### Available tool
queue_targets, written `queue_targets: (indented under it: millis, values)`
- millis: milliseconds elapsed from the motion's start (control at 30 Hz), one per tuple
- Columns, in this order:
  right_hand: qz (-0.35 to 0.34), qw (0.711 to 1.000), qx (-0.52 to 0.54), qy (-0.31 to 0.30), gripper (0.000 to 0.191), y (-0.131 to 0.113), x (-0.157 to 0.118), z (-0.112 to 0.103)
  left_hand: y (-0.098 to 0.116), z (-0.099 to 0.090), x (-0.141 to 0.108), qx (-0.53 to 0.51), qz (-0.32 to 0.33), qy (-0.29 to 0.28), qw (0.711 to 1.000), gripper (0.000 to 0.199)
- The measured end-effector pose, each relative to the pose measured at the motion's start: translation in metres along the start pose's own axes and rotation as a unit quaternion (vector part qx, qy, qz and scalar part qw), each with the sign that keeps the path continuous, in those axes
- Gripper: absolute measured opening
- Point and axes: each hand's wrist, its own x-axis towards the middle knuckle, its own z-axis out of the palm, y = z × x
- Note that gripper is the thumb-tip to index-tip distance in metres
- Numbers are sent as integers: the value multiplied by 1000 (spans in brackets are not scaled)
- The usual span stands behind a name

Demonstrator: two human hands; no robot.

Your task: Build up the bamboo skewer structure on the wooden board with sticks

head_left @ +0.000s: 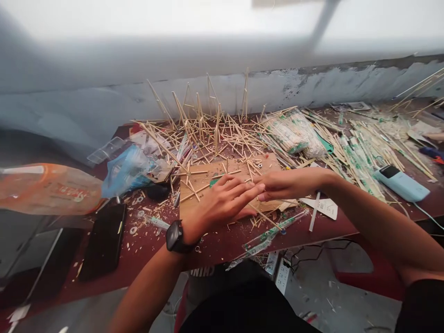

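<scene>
My left hand [227, 196], with a black watch [175, 236] on its wrist, is stretched out flat over a wooden board [197, 169], fingers pointing right. Coming in from the right, my right hand [282, 182] meets it, and the fingers overlap. The right fingers look extended too, though their tips are partly hidden behind the left ones. From beneath the left fingers a thin wooden stick [268, 220] slants toward the front right; whether either hand touches it cannot be told. More short sticks [198, 173] lie on the board beside my left hand.
Behind the board stand stick structures [199, 111] amid many loose sticks. Plastic-wrapped stick packs [294, 132] and a light blue device [402, 181] lie to the right. An orange-labelled bottle [52, 189], blue plastic bag [125, 169] and black phone [104, 240] are on the left.
</scene>
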Motion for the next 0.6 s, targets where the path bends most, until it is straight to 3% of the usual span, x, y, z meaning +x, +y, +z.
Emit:
queue_targets:
  millis: [100,333,467,600]
  values:
    - [19,997,35,-65,44,9,3,-6,1,2,0,7,3,11,1000,38]
    - [35,991,62,-111,53,18,3,-9,7,3,4,-12,27,27,999,33]
    - [46,991,67,-108,52,17,2,-7,9,7,5,-36,23,28,999,32]
    - [47,995,60,-66,49,19,-5,-9,7,11,4,-32,3,34,999,25]
